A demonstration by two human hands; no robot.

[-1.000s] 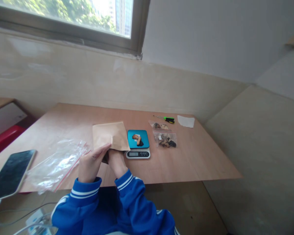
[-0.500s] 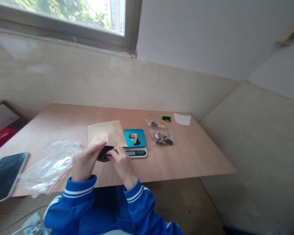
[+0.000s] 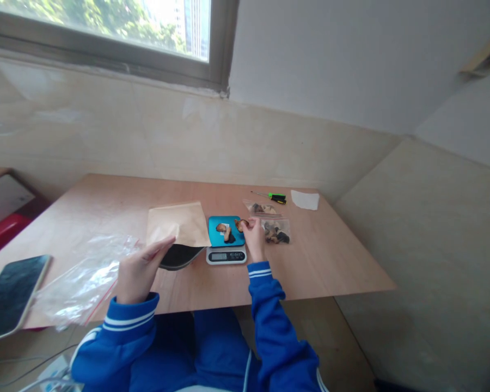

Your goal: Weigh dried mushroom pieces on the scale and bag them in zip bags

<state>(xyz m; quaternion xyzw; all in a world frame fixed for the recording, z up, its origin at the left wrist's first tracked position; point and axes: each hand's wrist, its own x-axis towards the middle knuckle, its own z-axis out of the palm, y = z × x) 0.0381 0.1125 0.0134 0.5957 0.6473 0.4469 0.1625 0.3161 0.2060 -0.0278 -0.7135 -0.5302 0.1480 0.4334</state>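
Entry: digital kitchen scale (image 3: 226, 256) with teal platform, taken as landmark. Right hand (image 3: 253, 239), the nearer, at the scale's right edge, pinched a small brown dried piece (image 3: 241, 223) between finger and thumb, its long axis lying sideways toward the platform (species too small to tell). Left hand (image 3: 142, 270), left of the scale, stood open beside a kraft envelope (image 3: 173, 224).

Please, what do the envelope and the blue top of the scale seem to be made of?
The envelope looks like matte brown kraft paper: its surface is dull and it bends softly. The scale's blue top looks smooth with a slight shine, probably plastic or painted metal; the look cannot settle which.
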